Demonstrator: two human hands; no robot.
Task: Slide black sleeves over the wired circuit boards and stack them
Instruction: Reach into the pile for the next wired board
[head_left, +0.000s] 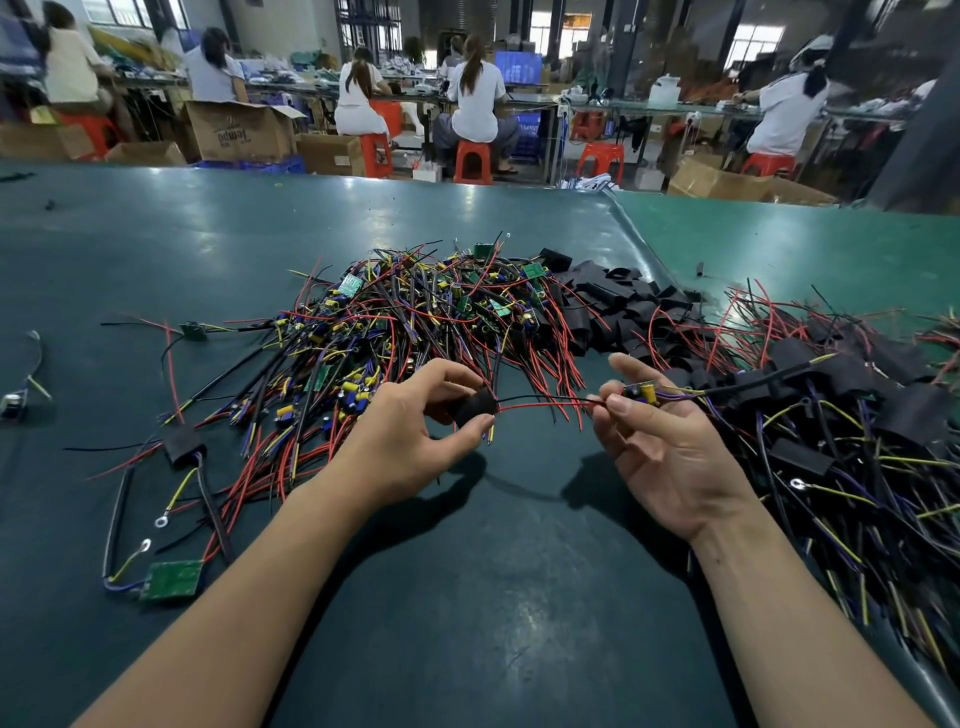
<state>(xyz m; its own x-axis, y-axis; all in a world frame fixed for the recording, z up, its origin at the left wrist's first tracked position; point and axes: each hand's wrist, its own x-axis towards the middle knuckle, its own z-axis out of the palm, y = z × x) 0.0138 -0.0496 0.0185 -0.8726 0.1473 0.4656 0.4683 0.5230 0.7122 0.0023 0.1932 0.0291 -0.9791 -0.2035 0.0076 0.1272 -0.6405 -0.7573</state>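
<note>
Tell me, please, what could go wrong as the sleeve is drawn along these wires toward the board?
1. The black sleeve pinched by the left hand has only the red and black wires threaded through it; it may catch on the board's yellow capacitor.
2. The right hand pinches the wires beside the circuit board, so pulling might strain the joints.
3. The trailing leads could snag the sleeved pile.
</note>
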